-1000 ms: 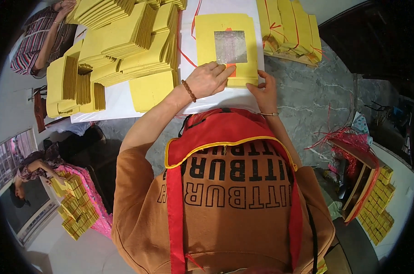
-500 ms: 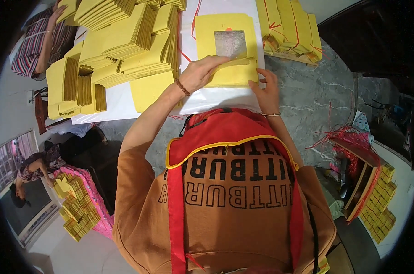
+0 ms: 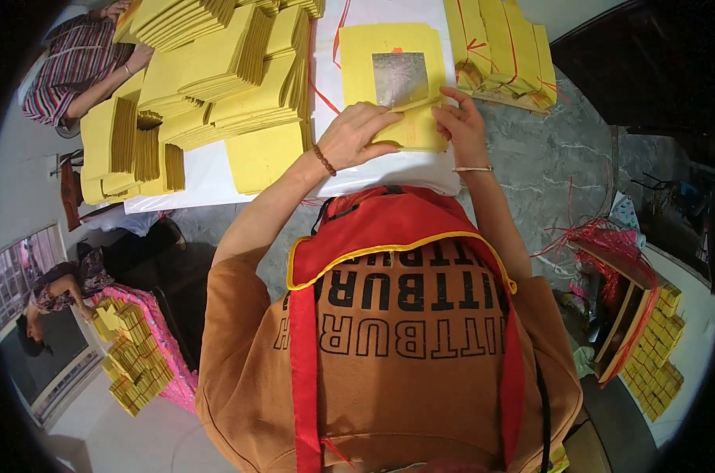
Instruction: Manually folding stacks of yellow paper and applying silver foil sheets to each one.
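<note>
A stack of yellow paper sheets point(image 3: 363, 67) lies on the white-covered table in front of me, with a silvery foil square point(image 3: 401, 75) on the top sheet. The near part of that sheet is folded up over the foil's lower edge. My left hand point(image 3: 357, 135) grips the fold's left end, fingers bent over it and thumb lower on the yellow paper. At the fold's right end, my right hand point(image 3: 461, 126) pinches the paper between thumb and fingers. Exactly how many sheets are in the fold I cannot tell.
Folded yellow paper bundles point(image 3: 207, 71) are piled at the left, with a co-worker's striped sleeve point(image 3: 85, 59) beyond. Tied bundles point(image 3: 503, 55) stand at the right. Red cords point(image 3: 602, 256) hang over a wooden stand point(image 3: 629, 315). Another person point(image 3: 69, 284) works at the far left.
My right hand has moved up from the stack's lower right edge to the fold. My left hand has shifted slightly down, its thumb now showing. The co-worker's arm has come to the bundles.
</note>
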### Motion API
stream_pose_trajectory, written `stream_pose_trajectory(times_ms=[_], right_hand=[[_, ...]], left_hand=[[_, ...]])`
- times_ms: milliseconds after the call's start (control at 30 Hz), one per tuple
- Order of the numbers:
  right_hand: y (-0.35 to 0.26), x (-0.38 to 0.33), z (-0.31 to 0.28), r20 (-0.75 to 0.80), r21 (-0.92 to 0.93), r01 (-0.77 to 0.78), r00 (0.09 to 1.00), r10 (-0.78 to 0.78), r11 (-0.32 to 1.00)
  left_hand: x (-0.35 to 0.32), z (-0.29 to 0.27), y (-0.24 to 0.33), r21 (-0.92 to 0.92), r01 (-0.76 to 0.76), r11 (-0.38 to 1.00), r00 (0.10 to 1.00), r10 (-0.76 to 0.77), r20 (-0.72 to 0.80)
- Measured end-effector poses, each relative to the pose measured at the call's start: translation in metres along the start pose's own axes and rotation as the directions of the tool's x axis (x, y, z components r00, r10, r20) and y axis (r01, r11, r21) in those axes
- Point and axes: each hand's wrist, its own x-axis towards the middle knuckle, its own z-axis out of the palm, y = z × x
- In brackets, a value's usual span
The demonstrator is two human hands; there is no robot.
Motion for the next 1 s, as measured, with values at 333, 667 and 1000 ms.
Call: stream_pose_trajectory(times_ms=[333,667,1000], right_hand=[[0.007,-0.01,-0.02,-0.153,-0.167,0.012,0.987,-0.038,0.986],[0.015,-0.017,-0.021,-0.11,-0.194,-0.036,0.994,0.014,0.98],[0.026,-0.015,-0.03,-0.099,-0.208,0.046,0.993,-0.068,0.977]], left_hand=[[-0.003,0.009,-0.008,0.193,-0.138,0.971,0.99,0.129,0.059],[0.003,0.002,-0.007,0.133,-0.131,0.982,0.978,0.106,0.178],[0.009,-0.005,-0.013,0.015,-0.148,0.989,0.972,0.142,0.186]])
